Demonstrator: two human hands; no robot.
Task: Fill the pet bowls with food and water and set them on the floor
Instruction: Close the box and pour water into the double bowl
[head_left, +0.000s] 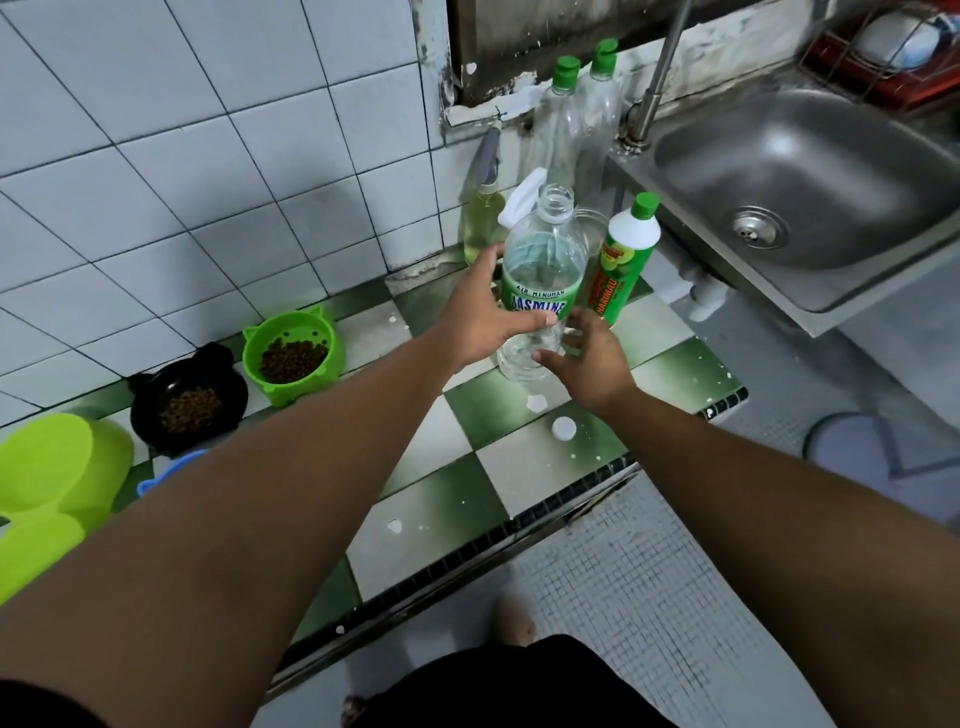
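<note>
A bench (524, 467) of green and white squares runs under a white tiled wall, with a steel sink (810, 171) at the right. The water bottle (543, 249) stands upright in the middle of the bench, its long axis vertical and its mouth uncovered. A white cap (564, 428) lies on the bench near it. The left hand (475, 317) grips the bottle at the label, its fingers (491, 260) curled round it. The right hand (589, 364) is low beside the bottle's base, fingers spread and holding nothing; I cannot tell whether it touches the plastic. The green bowl (293, 353) and the black bowl (189, 402), both with kibble, stand to the left, well apart from the bottle. Water probably comes next, so the bottle must travel left. A detergent bottle (626, 265) stands just beside it on the right and would be easy to knock.
</note>
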